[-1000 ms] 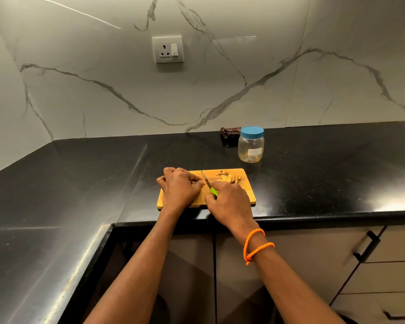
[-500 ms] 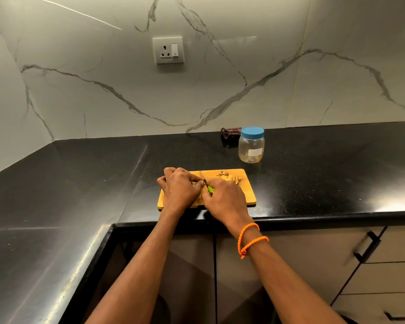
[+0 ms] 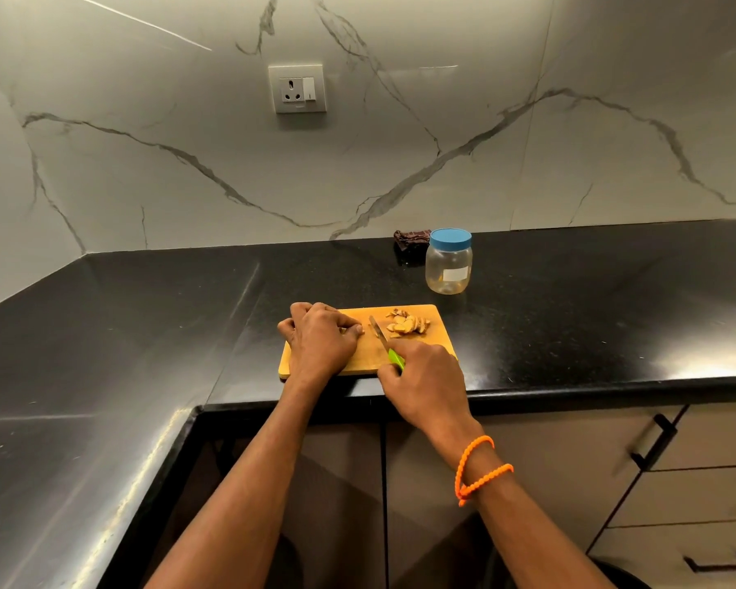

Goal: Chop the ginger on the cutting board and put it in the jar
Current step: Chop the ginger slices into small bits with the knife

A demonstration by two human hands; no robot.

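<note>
Mid-frame: our right hand [image 3: 428, 382], gripping the knife [image 3: 379, 337], has drawn back from the left hand [image 3: 321, 340], which pins unseen ginger. Slices [image 3: 406, 324] on cutting board [image 3: 436, 337]; jar [image 3: 448, 261] lidded. Chopping continues.

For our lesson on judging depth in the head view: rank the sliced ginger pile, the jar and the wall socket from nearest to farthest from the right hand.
From the right hand:
1. Sliced ginger pile, just beyond it on the cutting board.
2. Jar, farther back on the counter.
3. Wall socket, up on the wall, to the left.
</note>
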